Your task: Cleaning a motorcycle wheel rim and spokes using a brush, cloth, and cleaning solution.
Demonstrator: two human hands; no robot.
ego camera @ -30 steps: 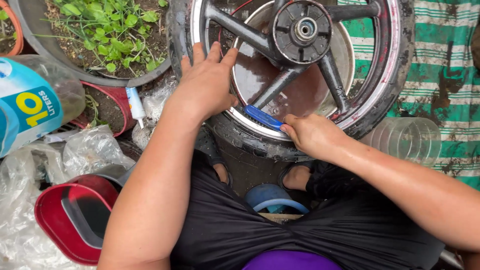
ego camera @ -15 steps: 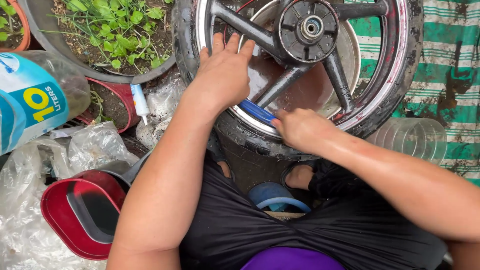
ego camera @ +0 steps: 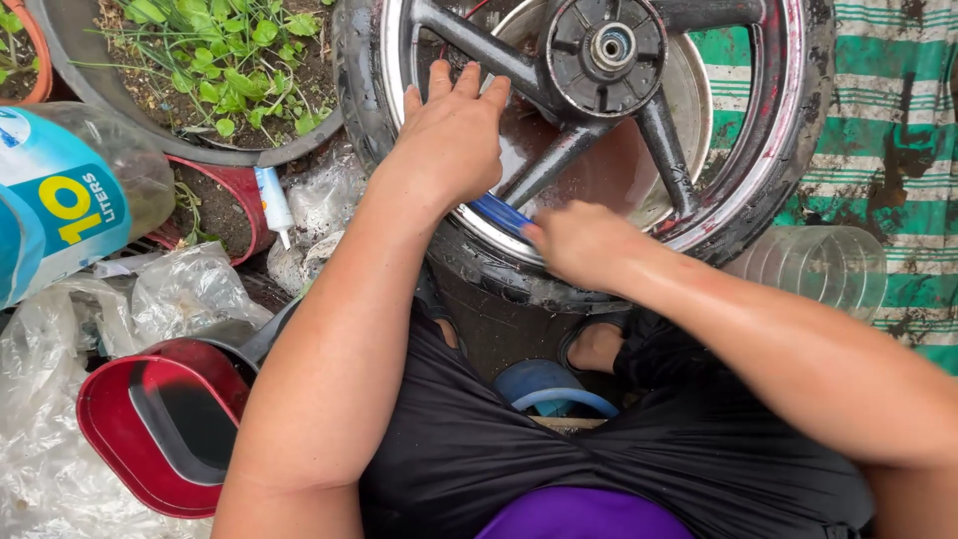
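A motorcycle wheel (ego camera: 768, 150) with a black tyre, a silver rim and dark spokes lies flat in front of me, wet with brownish water. My left hand (ego camera: 451, 135) rests flat on the rim's left side, fingers spread toward a spoke. My right hand (ego camera: 579, 243) is blurred and grips a blue brush (ego camera: 499, 213), whose blue end presses on the near inner edge of the rim. The brush's bristles are hidden under my hand.
A planter with green weeds (ego camera: 215, 60) stands far left. A large clear water bottle (ego camera: 70, 195) lies at left, above crumpled plastic bags (ego camera: 60, 349). A red scoop (ego camera: 165, 424) sits near my left knee. A clear plastic jar (ego camera: 813, 265) lies on striped green cloth (ego camera: 888, 110).
My right hand has slid the blue brush along the rim's near edge. My left hand kept its place on the rim while the view shifted slightly.
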